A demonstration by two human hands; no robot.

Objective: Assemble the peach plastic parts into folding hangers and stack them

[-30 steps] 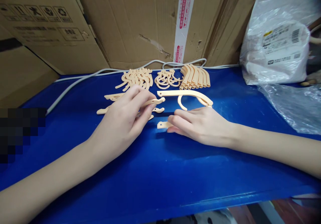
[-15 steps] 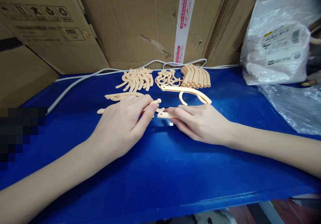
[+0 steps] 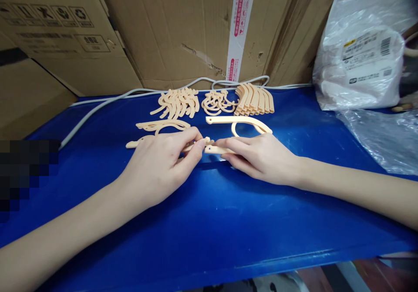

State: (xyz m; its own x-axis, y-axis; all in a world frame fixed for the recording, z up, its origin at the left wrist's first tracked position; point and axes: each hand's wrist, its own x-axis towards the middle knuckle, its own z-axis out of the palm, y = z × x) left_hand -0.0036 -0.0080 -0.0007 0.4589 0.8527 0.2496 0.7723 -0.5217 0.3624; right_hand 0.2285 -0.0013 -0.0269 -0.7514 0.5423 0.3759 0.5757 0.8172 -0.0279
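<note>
My left hand [image 3: 165,159] is closed, thumb and forefinger pinching a slim beige hook-like piece whose knobbed end [image 3: 207,140] sticks out to the right. My right hand [image 3: 261,156] is closed on a beige plastic hanger arm with a hole near its tip [image 3: 213,150]. The two pieces meet or nearly meet between my hands; contact cannot be made out. Just beyond my right hand lies another long hanger arm [image 3: 233,120] with a curved hook [image 3: 233,130] beside it. Behind my left hand lie more hanger parts [image 3: 153,125], partly covered by it.
At the back of the blue table [image 3: 222,231] sit piles of slim curved arms [image 3: 178,103], small hooks [image 3: 215,102] and wider arms [image 3: 256,99]. A white cable [image 3: 130,92] runs behind them, before cardboard boxes [image 3: 183,30]. Clear plastic bags [image 3: 355,74] lie at right.
My left hand has lowered the knobbed end towards the arm in my right hand. The loose hanger arm beyond my right hand has shifted slightly left.
</note>
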